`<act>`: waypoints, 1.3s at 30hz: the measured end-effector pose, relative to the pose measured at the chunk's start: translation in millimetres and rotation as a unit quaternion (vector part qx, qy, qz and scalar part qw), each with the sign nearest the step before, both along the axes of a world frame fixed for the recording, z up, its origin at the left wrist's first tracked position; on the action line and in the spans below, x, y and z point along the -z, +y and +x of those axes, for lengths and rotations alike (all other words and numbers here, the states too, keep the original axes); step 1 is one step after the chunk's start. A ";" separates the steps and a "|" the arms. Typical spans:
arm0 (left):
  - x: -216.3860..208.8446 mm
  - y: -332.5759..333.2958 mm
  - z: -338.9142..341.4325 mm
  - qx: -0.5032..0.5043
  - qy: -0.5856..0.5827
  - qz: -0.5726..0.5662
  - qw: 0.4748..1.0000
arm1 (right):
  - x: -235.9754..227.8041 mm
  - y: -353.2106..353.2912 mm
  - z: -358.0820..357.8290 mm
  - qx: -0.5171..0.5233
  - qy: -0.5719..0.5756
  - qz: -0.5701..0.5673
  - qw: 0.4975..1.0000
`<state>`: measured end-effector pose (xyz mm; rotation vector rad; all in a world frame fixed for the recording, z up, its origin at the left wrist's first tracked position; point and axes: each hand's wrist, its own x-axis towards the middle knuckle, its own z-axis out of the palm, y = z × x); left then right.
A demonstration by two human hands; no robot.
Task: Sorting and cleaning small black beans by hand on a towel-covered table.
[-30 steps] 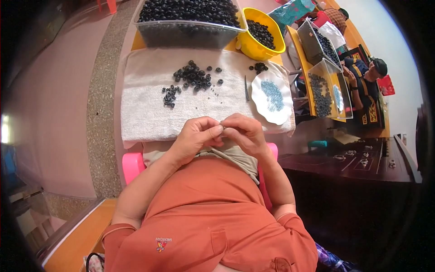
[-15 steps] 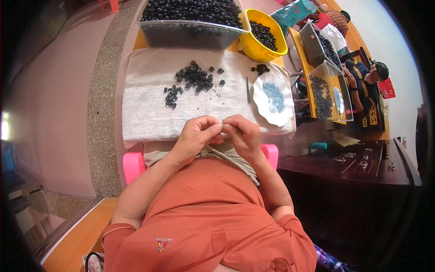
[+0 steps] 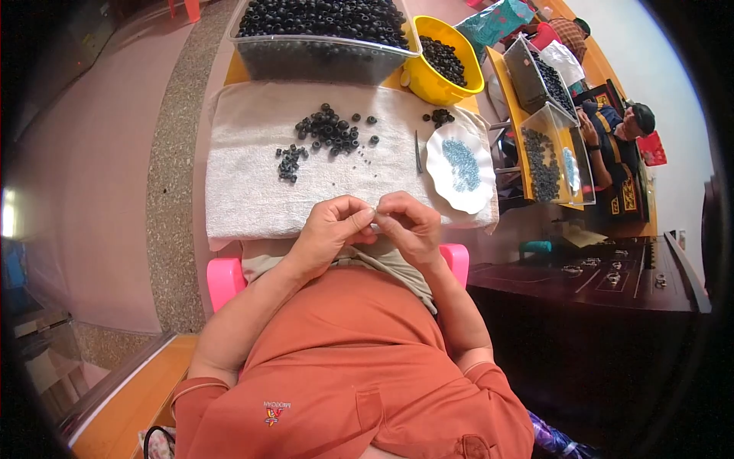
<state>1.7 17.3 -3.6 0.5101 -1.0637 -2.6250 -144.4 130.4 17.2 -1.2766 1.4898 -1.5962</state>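
Note:
My left hand (image 3: 334, 228) and my right hand (image 3: 410, 227) meet fingertip to fingertip just off the near edge of a white towel (image 3: 252, 183). Both are pinched closed, and whatever sits between the fingertips is too small to make out. Beyond them on the towel lies a loose pile of black beads (image 3: 329, 128), with a smaller cluster of black beads (image 3: 290, 162) to its left. Right of these, a white scalloped plate (image 3: 483, 197) holds tiny pale-blue pieces (image 3: 461, 164). Dark tweezers (image 3: 418, 151) rest beside the plate.
A clear plastic bin (image 3: 321, 67) full of black beads stands at the far edge, beside a yellow basket (image 3: 437, 93) of more beads. Pink chair arms (image 3: 227, 281) flank me. At right, another person (image 3: 608, 141) sits by an orange table with clear bins (image 3: 562, 153).
My right fingers have shifted slightly against the left fingertips. The left hand and the things on the towel look the same.

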 end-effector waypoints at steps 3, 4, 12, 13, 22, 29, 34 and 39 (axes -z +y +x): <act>0.4 -0.1 0.1 0.005 0.006 0.004 1.000 | 2.5 0.3 -1.5 -0.010 -0.013 -0.013 1.000; -0.2 0.0 0.2 0.005 0.006 0.004 1.000 | 2.2 0.9 -2.3 -0.010 -0.012 -0.013 1.000; -1.5 0.5 -0.8 0.000 0.013 -0.004 1.000 | 7.1 0.0 -3.4 0.008 -0.016 0.072 0.997; -1.5 0.5 -0.9 0.000 0.013 -0.004 1.000 | 6.1 -0.2 -4.3 0.008 -0.016 0.072 0.997; -3.8 1.8 -0.7 -0.009 0.002 0.000 1.000 | 3.5 0.0 -4.2 0.019 0.060 0.036 0.997; 0.4 2.1 -1.6 -0.009 0.000 -0.002 1.000 | 0.8 0.5 -4.4 0.013 0.018 0.032 0.999; 3.0 2.2 -1.9 -0.002 -0.005 0.011 1.000 | -3.9 -0.2 -3.5 0.029 0.123 -0.014 0.992; -0.1 -0.1 -3.0 -0.019 -0.009 0.029 0.999 | -21.7 6.4 -29.8 0.151 0.276 -0.030 0.949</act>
